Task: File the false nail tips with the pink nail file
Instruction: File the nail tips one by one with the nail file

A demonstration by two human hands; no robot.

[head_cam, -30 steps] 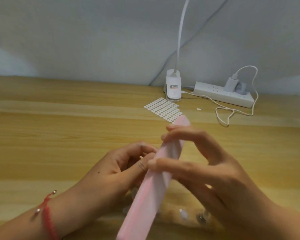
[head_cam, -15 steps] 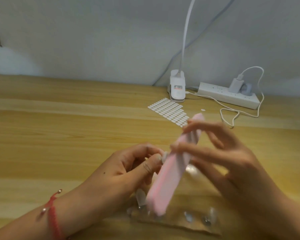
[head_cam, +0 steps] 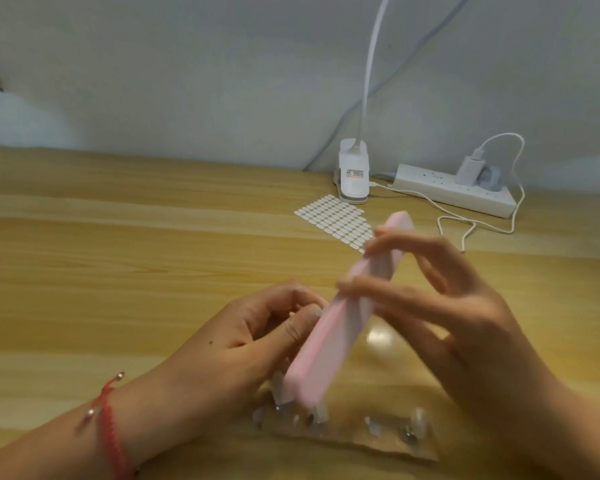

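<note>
On the wooden table, head view, the only one supplied: I find filing under way, not finished.

The right hand grasps the nail file across its upper half, with the fingers laid over it and the thumb hidden. The left hand is curled, thumb and forefinger pinching a small pale item at the file's edge. I judge it to be a nail tip, though it is too small to confirm.

More clear tips sit on a tan strip at the near edge, under the file's lower end. I cannot tell which of them are filed, so the count done and left is unknown.

The file is a long, thick pink block with rounded ends and a darker pink line along its side. It is tilted, with the far end raised.
</note>
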